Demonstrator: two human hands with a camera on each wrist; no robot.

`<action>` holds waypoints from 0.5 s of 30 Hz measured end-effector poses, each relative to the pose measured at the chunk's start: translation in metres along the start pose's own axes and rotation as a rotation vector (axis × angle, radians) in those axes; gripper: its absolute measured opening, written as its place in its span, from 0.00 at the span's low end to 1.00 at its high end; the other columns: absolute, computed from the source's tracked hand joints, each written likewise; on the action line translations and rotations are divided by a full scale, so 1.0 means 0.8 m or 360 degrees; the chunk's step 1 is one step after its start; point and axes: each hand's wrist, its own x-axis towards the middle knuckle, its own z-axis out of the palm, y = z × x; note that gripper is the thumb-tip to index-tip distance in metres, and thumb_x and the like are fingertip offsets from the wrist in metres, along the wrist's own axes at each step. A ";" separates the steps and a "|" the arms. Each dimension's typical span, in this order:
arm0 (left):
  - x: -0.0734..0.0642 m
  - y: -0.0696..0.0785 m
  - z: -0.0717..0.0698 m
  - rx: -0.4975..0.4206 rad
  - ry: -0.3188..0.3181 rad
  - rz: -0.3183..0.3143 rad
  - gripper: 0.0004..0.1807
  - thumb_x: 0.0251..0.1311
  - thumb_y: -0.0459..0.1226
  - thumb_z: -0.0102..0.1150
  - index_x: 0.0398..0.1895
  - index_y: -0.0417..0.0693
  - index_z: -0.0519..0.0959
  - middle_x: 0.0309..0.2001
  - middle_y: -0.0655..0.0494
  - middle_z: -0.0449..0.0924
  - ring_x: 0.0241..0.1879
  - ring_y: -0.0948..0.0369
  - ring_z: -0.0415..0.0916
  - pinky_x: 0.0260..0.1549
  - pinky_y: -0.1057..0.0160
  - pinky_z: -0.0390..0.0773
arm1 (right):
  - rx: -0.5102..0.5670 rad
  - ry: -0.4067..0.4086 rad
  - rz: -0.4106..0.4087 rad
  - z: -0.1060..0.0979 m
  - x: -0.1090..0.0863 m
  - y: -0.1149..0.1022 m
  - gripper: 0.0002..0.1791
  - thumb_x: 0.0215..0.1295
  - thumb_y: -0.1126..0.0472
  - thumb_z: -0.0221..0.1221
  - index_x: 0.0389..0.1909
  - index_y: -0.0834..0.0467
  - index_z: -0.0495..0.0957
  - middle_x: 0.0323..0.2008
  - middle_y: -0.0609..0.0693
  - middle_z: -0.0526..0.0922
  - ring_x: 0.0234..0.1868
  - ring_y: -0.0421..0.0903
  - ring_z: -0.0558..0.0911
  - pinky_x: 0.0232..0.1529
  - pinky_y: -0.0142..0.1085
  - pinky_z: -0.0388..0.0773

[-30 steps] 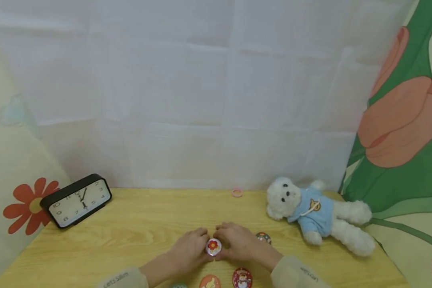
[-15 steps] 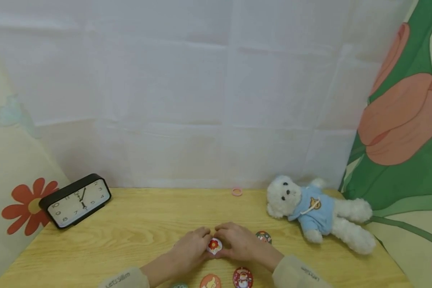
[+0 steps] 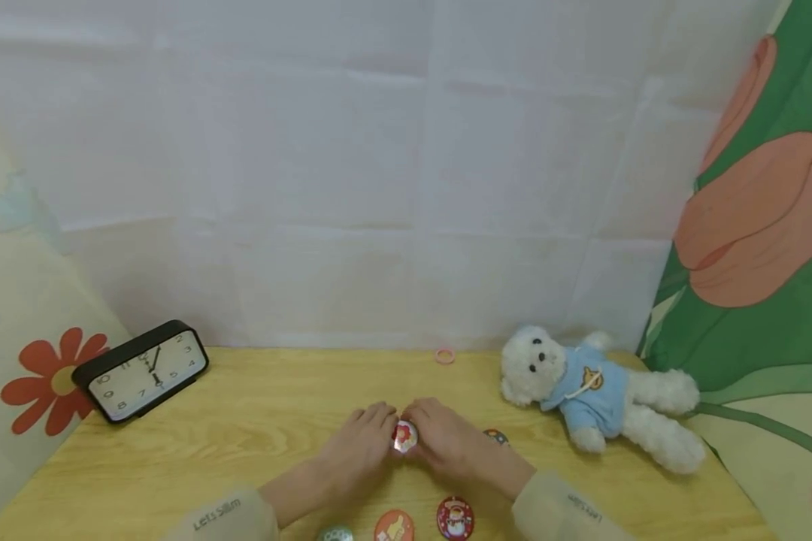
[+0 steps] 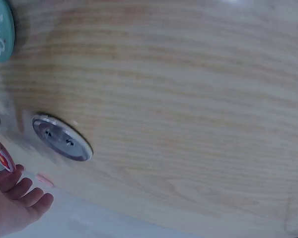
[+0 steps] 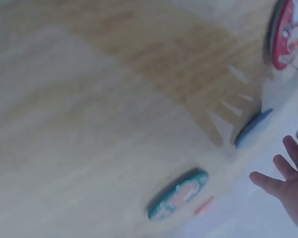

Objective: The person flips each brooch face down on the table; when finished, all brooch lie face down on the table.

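A round button badge (image 3: 404, 436) with a red flower is held between both hands, seen at the middle of the head view. My left hand (image 3: 357, 445) pinches its left side. In the left wrist view that badge (image 4: 5, 159) sits at the thumb and index finger, with the other fingers loosely bent. From the right, my right hand (image 3: 445, 442) pinches the opposite edge. Only a sliver of the badge shows beside the right hand (image 5: 293, 186) in the right wrist view, where the other fingers spread outward. Below the hands lie a red snowman badge (image 3: 455, 518) and an orange badge (image 3: 394, 526).
A teal badge (image 3: 336, 534) lies at the front edge of view. A dark green badge (image 3: 496, 436) is partly behind the right wrist. One badge (image 4: 62, 137) lies face down. Farther back are a black clock (image 3: 142, 372), a pink ring (image 3: 444, 356) and a white teddy bear (image 3: 598, 391).
Both hands have risen or moved away from the body with the flower badge, which now sits higher in the head view. The view has also tilted slightly. The other badges stay put.
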 end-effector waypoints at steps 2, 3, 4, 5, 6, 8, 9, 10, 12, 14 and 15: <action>0.006 -0.003 -0.004 0.0049 0.0020 0.0037 0.18 0.62 0.35 0.61 0.52 0.34 0.76 0.55 0.42 0.76 0.57 0.49 0.73 0.53 0.52 0.77 | -0.0081 -0.0031 0.0016 -0.003 0.002 0.002 0.19 0.70 0.55 0.57 0.54 0.63 0.71 0.51 0.53 0.76 0.55 0.47 0.74 0.61 0.37 0.71; 0.007 -0.004 -0.005 0.0047 -0.0004 0.0054 0.17 0.63 0.35 0.60 0.52 0.34 0.76 0.56 0.42 0.76 0.58 0.48 0.73 0.53 0.52 0.77 | -0.0117 -0.0069 0.0034 -0.003 0.003 0.002 0.18 0.70 0.56 0.57 0.54 0.62 0.72 0.49 0.51 0.76 0.53 0.46 0.74 0.58 0.36 0.72; 0.008 -0.004 -0.006 0.0029 -0.0046 0.0056 0.19 0.64 0.37 0.60 0.53 0.34 0.76 0.57 0.42 0.75 0.59 0.48 0.72 0.54 0.52 0.77 | -0.0172 -0.0102 0.0037 -0.001 0.002 0.003 0.16 0.70 0.56 0.57 0.53 0.60 0.73 0.47 0.49 0.77 0.51 0.44 0.74 0.55 0.34 0.74; 0.007 -0.002 -0.006 0.0026 -0.0067 0.0067 0.19 0.64 0.38 0.61 0.53 0.34 0.76 0.57 0.42 0.75 0.59 0.48 0.72 0.53 0.52 0.77 | -0.0222 -0.0109 0.0026 0.002 0.001 0.003 0.13 0.70 0.57 0.57 0.50 0.59 0.74 0.45 0.48 0.77 0.49 0.43 0.75 0.51 0.33 0.76; 0.006 -0.001 -0.003 0.0027 -0.0088 0.0080 0.19 0.63 0.39 0.61 0.52 0.34 0.77 0.56 0.42 0.76 0.58 0.48 0.73 0.53 0.52 0.77 | -0.0252 -0.0118 0.0022 0.004 -0.001 0.004 0.11 0.70 0.57 0.57 0.48 0.57 0.75 0.43 0.47 0.77 0.46 0.42 0.75 0.47 0.31 0.76; 0.001 0.003 0.002 -0.0026 -0.0161 0.0076 0.21 0.64 0.42 0.61 0.52 0.34 0.77 0.56 0.42 0.76 0.59 0.47 0.72 0.53 0.51 0.77 | -0.0270 -0.0135 0.0020 0.011 -0.005 0.005 0.08 0.70 0.56 0.57 0.44 0.54 0.77 0.39 0.45 0.75 0.42 0.40 0.73 0.40 0.29 0.75; -0.001 0.005 0.005 -0.0069 -0.0180 0.0058 0.21 0.64 0.43 0.60 0.52 0.34 0.77 0.56 0.43 0.76 0.59 0.47 0.72 0.53 0.50 0.77 | -0.0270 -0.0126 0.0002 0.013 -0.006 0.006 0.08 0.70 0.55 0.57 0.43 0.54 0.77 0.39 0.45 0.75 0.41 0.40 0.73 0.38 0.28 0.75; -0.003 0.006 0.007 -0.0096 -0.0178 0.0048 0.21 0.63 0.42 0.61 0.52 0.35 0.77 0.55 0.43 0.76 0.59 0.47 0.72 0.53 0.50 0.77 | -0.0266 -0.0111 -0.0008 0.015 -0.008 0.007 0.07 0.71 0.54 0.57 0.42 0.53 0.77 0.39 0.45 0.74 0.41 0.40 0.72 0.37 0.28 0.75; -0.006 0.006 0.011 -0.0174 -0.0149 0.0036 0.18 0.63 0.40 0.61 0.50 0.35 0.78 0.53 0.44 0.77 0.57 0.48 0.73 0.53 0.50 0.77 | -0.0194 -0.0099 -0.0003 0.013 -0.008 0.007 0.08 0.71 0.54 0.56 0.43 0.53 0.78 0.39 0.45 0.73 0.41 0.40 0.72 0.37 0.28 0.74; -0.008 0.003 0.010 -0.0273 -0.0073 0.0023 0.14 0.64 0.39 0.60 0.45 0.36 0.79 0.49 0.45 0.78 0.53 0.50 0.75 0.50 0.52 0.78 | -0.0096 -0.0098 0.0015 0.010 -0.008 0.006 0.13 0.71 0.49 0.56 0.44 0.53 0.79 0.40 0.44 0.73 0.41 0.39 0.72 0.38 0.28 0.74; -0.009 0.001 0.009 -0.0324 -0.0018 0.0019 0.12 0.63 0.38 0.60 0.42 0.36 0.79 0.46 0.47 0.78 0.49 0.52 0.76 0.48 0.53 0.79 | -0.0056 -0.0091 0.0009 0.008 -0.007 0.005 0.16 0.69 0.46 0.57 0.45 0.53 0.79 0.40 0.43 0.73 0.41 0.38 0.72 0.39 0.28 0.74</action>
